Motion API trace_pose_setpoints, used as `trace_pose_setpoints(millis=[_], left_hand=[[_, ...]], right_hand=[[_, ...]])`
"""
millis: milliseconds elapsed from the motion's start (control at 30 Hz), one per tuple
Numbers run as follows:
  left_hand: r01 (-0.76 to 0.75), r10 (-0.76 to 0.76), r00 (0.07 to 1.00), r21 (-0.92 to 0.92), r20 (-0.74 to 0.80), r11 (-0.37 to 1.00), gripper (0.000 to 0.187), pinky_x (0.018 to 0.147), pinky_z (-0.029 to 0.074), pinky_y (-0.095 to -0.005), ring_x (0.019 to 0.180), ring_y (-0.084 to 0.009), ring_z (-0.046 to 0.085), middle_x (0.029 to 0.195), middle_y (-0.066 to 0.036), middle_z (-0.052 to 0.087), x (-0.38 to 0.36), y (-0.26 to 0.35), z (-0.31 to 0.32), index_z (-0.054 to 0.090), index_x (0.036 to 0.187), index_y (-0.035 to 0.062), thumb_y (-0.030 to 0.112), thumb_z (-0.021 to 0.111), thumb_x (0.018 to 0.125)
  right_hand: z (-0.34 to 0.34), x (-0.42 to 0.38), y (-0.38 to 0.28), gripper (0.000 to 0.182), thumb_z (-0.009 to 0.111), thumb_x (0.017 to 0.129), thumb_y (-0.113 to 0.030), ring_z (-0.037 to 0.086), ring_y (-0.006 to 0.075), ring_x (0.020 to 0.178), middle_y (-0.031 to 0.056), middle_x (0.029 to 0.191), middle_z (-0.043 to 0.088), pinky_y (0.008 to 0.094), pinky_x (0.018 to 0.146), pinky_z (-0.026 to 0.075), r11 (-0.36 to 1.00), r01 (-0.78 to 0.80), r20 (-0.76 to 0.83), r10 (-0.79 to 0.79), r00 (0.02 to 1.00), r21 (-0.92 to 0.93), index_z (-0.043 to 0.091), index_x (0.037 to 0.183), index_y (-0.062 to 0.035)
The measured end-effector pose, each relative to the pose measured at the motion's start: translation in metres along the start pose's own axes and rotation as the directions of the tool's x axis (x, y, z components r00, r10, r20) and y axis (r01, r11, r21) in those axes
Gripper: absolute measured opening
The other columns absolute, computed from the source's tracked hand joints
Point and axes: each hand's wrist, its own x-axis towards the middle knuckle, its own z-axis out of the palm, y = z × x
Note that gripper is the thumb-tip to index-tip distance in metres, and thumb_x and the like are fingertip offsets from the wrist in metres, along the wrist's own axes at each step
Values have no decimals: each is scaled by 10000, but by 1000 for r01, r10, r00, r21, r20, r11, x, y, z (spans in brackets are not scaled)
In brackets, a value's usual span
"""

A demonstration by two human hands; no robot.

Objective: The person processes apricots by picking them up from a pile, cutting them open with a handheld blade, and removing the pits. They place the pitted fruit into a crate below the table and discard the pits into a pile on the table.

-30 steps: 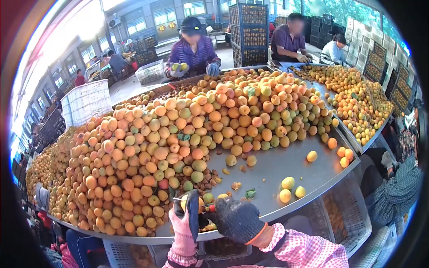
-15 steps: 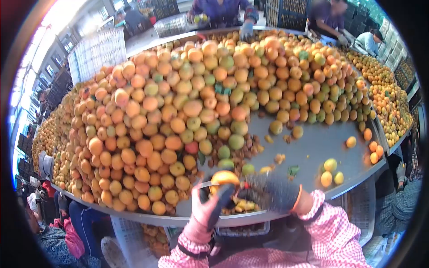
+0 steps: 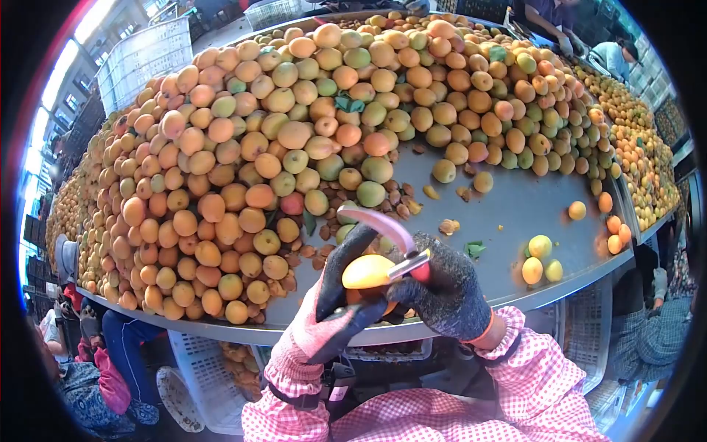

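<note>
Work hall; one metal table [image 3: 508, 214] bearing a heaped fruit pile [image 3: 258, 140]. Left hand [image 3: 330, 295], gloved: curled round one yellow fruit [image 3: 364, 272], over the table's near edge. Right hand [image 3: 453, 287], gloved: grasping a tool [image 3: 409, 265], metal part against that fruit. Possible faults: tool skidding off rounded skin into the left hand; fruit squirting from a loose grip. Unclear: curved pinkish strip [image 3: 384, 222], perhaps a blade. Hidden: tool's handle, mostly. Cut off: purple-clad person [image 3: 543, 18], top edge.

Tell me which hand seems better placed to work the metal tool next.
Probably the right hand: it grips the metal tool against the fruit, while the left hand is busy holding that fruit.
</note>
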Motion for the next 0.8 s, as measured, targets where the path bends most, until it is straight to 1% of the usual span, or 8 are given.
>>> trace_pose_setpoints(millis=[233,267,300,367,633,700,767,800], left_hand=[[-121,122,988,16,-99,993,592,848,455,-284,971,-172,564,1127,-91,552,26,-21,24,408,1316,17,91,675,792],[-133,170,964,181,-203,974,447,768,467,-264,833,-158,578,1001,-84,590,26,-26,28,467,1247,-10,190,586,866],[-278,558,830,861,-8,427,414,771,483,-286,849,-174,597,994,-121,605,33,-38,22,469,1223,-26,174,563,873],[-259,444,864,548,-236,796,447,788,494,-318,909,-203,615,1036,-157,614,40,-42,31,470,1213,-32,43,626,801],[-561,629,746,301,-220,771,485,815,512,-354,964,-230,620,1141,-207,586,42,-49,18,398,1303,10,200,589,899],[-303,203,944,-442,-259,845,486,760,547,-359,896,-227,617,1218,-227,526,40,-25,10,337,1382,127,318,470,955],[-344,321,849,23,-420,939,585,657,553,-347,777,-225,619,1117,-188,577,42,-22,11,399,1321,67,513,357,946],[-321,291,852,4,-435,947,628,635,545,-348,763,-235,618,1068,-174,586,44,-26,5,420,1295,38,546,353,933]], right_hand=[[-17,12,7,271,695,808,-238,614,305,711,172,849,628,362,621,476,982,-148,-84,138,987,-120,633,987,-44],[-16,15,7,270,686,791,-216,605,320,678,173,848,607,371,588,476,977,-53,-85,36,996,-209,621,983,-38],[-13,15,11,270,686,791,-216,605,320,678,173,848,607,371,588,476,977,-56,-88,38,995,-205,621,983,-38],[-6,13,22,300,725,773,-221,612,274,655,114,769,579,351,570,478,790,130,-94,-231,968,-598,571,944,-29],[11,-4,27,222,624,785,-182,582,254,610,149,845,558,372,491,437,696,341,69,-388,919,-632,544,924,-28],[3,-7,6,228,649,782,-149,592,239,655,121,838,582,359,513,434,792,217,-16,-275,961,-571,589,966,-29],[-18,-12,-6,266,661,780,-105,622,228,727,100,874,629,333,574,467,543,447,46,-598,800,-711,632,1036,-37],[-27,-13,-18,283,660,792,-95,632,219,760,99,916,643,326,610,481,781,328,-73,-428,901,-532,636,1071,-51]])
